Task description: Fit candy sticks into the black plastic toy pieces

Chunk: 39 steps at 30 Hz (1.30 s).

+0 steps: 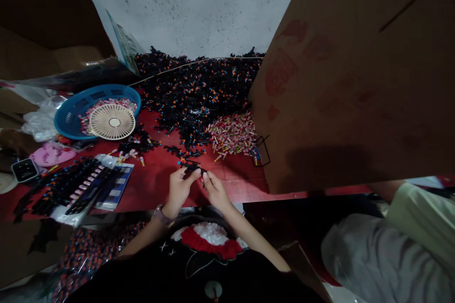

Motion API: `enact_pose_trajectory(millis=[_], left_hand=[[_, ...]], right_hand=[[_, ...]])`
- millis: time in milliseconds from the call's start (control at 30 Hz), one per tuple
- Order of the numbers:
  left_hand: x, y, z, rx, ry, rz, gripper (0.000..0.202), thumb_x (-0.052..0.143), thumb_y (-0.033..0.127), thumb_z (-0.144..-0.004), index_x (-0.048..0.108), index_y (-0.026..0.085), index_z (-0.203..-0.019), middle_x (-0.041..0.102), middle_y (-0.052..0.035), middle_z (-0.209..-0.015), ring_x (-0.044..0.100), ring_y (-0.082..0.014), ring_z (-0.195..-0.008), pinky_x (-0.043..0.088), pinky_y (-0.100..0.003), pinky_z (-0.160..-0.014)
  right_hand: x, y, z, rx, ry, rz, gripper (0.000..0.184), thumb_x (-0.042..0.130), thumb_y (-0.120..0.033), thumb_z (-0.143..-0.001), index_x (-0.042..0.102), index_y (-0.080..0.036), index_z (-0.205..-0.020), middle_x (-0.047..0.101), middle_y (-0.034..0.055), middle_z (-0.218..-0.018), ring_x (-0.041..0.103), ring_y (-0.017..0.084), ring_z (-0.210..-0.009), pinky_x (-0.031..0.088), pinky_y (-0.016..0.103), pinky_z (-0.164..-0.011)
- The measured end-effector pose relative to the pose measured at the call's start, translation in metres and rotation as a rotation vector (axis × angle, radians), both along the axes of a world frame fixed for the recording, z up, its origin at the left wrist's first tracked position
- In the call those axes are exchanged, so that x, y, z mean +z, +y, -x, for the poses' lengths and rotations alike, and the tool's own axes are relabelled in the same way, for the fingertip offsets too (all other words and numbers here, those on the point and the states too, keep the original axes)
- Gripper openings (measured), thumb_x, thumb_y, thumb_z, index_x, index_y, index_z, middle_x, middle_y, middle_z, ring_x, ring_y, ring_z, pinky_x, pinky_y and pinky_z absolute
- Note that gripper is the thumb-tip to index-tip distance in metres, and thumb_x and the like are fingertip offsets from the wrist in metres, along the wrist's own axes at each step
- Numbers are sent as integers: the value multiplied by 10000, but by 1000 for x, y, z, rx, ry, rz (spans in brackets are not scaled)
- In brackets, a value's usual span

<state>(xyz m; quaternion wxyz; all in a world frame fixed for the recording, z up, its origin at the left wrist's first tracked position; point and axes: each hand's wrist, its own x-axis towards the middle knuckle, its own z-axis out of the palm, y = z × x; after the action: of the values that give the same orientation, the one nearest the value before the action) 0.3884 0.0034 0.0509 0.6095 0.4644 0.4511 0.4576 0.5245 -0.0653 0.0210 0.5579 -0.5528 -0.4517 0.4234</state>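
Note:
Over the front of the red table (156, 151), my left hand (179, 189) is closed in a pinch on a small black plastic piece (192, 166). My right hand (216, 190) meets it from the other side, its fingertips closed at the piece's right end. Whether a second small part sits between those fingers is too dark to tell. Just beyond the hands are several loose black pieces (194, 153). A large heap of black pieces with orange and blue tips (199, 90) lies behind them, and a pile of small pink-and-yellow pieces (232, 135) is at the right.
At left a blue basket (61, 120) holds pink pieces, with a round cream slatted disc (103, 128) on it. Rows of black pieces (67, 182) lie nearer, beside a smartwatch (24, 170). A tall cardboard box (348, 104) blocks the right; another person's leg (384, 251) is below.

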Motion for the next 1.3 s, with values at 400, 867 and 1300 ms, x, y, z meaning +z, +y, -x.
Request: enact_pose_trajectory(millis=[400,867,1300], left_hand=[[37,-9,10,58,51,-94,409,946,561,-822,833,169,-820,861,-98,-793,833,-262,-713,709,-370,-744],[37,-7,11,46,80,-70,347,967,496,-781,816,188,-832,846,-64,-756,829,-262,-676,696,-350,-671],[26,-8,15,60,46,-50,352,934,493,-817,781,175,-807,813,-61,-708,782,-225,-629,652,-320,-644]], right_hand=[[29,-8,-13,97,-62,-159,403,602,-546,-1142,577,-260,-1424,784,51,-1005,777,232,-938,622,378,-892],[34,-13,-15,36,-366,-229,402,558,-372,-1137,722,-273,-1491,810,126,-1171,738,292,-1022,633,455,-926],[42,-20,-17,187,-144,-145,513,663,-492,-1128,675,-306,-1607,855,70,-1141,799,237,-982,648,408,-974]])
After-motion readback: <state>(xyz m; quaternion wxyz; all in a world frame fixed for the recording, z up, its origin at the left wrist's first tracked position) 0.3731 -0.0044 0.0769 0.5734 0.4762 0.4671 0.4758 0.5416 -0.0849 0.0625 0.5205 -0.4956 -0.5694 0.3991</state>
